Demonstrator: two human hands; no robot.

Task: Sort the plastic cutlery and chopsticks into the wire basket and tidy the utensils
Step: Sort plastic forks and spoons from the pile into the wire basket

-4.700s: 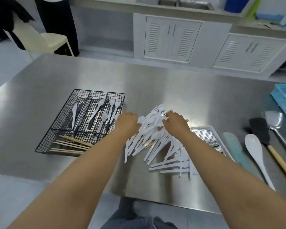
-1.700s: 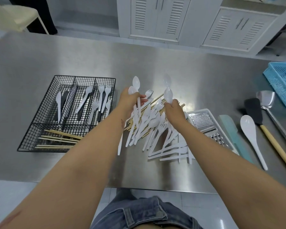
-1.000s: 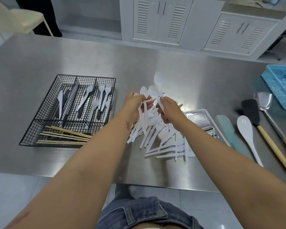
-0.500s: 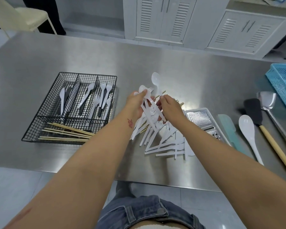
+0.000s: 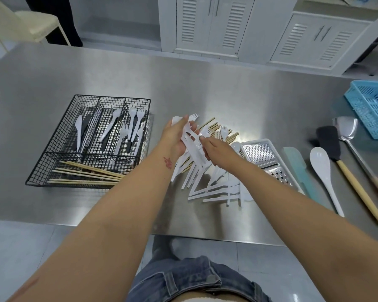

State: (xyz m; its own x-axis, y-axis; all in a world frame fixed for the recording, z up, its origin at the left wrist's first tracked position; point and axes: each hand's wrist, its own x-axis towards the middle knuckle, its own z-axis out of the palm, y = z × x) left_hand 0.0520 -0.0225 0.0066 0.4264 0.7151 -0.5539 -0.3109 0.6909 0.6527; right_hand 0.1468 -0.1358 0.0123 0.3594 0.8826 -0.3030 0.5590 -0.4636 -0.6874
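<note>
Right now the left hand (image 5: 176,136) is clenched round a bunch of white plastic cutlery (image 5: 192,147), gathering like pieces, while the right hand (image 5: 214,149) pinches one to feed in; loose pile (image 5: 214,184) lies on the bench (image 5: 205,88) beside the wire basket (image 5: 52,147), part-filled

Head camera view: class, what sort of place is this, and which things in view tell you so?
Probably a kitchen or a catering prep room: a stainless steel table, white louvred cabinets under a counter, and cooking tools such as a grater and a metal spatula.
</note>
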